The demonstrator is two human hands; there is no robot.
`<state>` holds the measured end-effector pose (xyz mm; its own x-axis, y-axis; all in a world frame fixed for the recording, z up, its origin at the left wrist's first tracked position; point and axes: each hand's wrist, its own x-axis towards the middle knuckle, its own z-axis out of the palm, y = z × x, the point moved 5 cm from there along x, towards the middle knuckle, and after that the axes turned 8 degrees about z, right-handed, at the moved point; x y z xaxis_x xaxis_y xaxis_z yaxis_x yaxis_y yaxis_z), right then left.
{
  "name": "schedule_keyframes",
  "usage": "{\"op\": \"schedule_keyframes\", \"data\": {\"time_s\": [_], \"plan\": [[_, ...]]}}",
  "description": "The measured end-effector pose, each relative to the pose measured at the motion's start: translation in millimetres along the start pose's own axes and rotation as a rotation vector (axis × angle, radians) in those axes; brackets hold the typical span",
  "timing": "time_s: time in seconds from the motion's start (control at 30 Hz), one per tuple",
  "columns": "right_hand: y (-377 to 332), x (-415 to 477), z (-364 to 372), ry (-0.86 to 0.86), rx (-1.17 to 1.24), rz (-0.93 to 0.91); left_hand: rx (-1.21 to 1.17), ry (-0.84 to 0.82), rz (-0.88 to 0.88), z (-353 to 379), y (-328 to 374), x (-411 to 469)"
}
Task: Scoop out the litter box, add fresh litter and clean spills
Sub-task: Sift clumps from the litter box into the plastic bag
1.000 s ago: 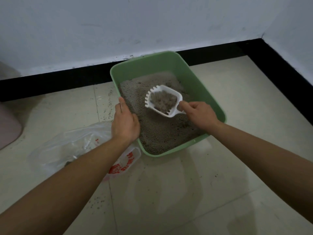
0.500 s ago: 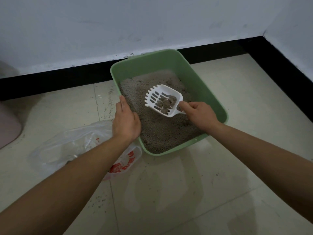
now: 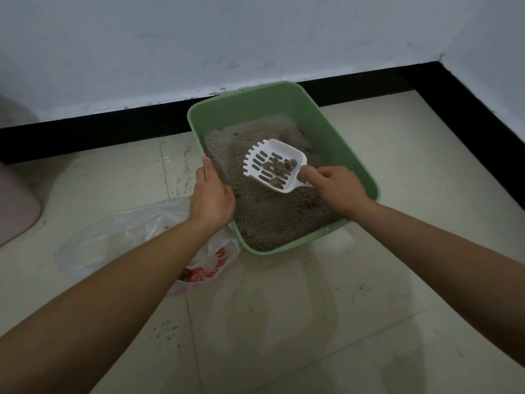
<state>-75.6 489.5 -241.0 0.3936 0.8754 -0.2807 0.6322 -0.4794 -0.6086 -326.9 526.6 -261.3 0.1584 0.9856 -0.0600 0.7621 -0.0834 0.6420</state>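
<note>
A green litter box (image 3: 349, 149) filled with grey litter (image 3: 272, 220) sits on the tiled floor by the wall. My right hand (image 3: 333, 189) grips the handle of a white slotted scoop (image 3: 260, 155), held above the litter with several brown clumps (image 3: 279, 167) lying in it. My left hand (image 3: 211, 196) holds the box's left rim, fingers curled over the edge. A clear plastic bag (image 3: 127, 237) with red print lies on the floor to the left of the box, partly under my left forearm.
Spilled litter grains (image 3: 181, 177) speckle the tiles left of the box and near my left arm (image 3: 166, 329). A pinkish object (image 3: 14, 200) stands at the far left edge. A black baseboard (image 3: 99, 132) runs along the wall behind and to the right.
Loose litter has sifted out through the scoop's slots, leaving only clumps in it. The scoop stays above the box; my left hand has not moved from the rim.
</note>
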Motion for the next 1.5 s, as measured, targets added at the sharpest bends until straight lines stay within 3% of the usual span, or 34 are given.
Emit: {"op": "schedule_keyframes", "data": {"time_s": [0.07,0.17,0.23,0.33,0.5,0.67,0.8,0.93,1.07,1.23,1.4,1.5], "plan": [[-2.7,-2.7,-2.5,-0.002,0.025,0.014,-0.046,-0.067,0.003,-6.1,-0.2,3.5],[-8.4,-8.2,-4.8,-0.005,-0.007,-0.001,-0.328,-0.1,-0.039,-25.1,-1.3,5.5],[-9.3,-13.5,-7.0,0.006,0.0,0.009,-0.416,-0.027,-0.097,-45.3,-13.5,7.4],[-10.7,-22.6,-8.4,0.003,-0.054,0.016,-0.063,0.069,0.006,-80.3,-36.4,8.7],[-17.5,-29.4,-10.6,0.002,-0.025,0.036,0.458,-0.032,0.287,-101.0,-64.0,-9.8],[-31.0,-41.0,-2.7,-0.029,-0.042,0.012,0.801,-0.181,0.344,-112.4,-89.4,-32.4],[-61.1,-61.4,17.1,-0.148,0.052,-0.046,0.869,-0.187,0.23,-125.2,-106.7,-38.8],[-95.2,-88.7,56.0,-0.287,0.03,-0.155,0.632,-0.139,0.068,-140.3,-125.7,-40.4],[-113.6,-111.6,94.2,-0.331,-0.218,-0.32,0.413,-0.08,-0.037,-148.7,-134.0,-40.5],[-127.2,-135.0,114.1,-0.028,-0.765,-0.726,0.27,-0.014,-0.091,-151.9,-135.3,-42.0],[-129.9,-143.1,115.6,0.121,-0.944,-0.998,0.25,0.004,-0.086,-151.9,-131.0,-41.7],[-129.0,-141.7,106.0,0.143,-0.94,-1.015,0.259,0.006,-0.067,-152.2,-124.0,-41.5]]}}
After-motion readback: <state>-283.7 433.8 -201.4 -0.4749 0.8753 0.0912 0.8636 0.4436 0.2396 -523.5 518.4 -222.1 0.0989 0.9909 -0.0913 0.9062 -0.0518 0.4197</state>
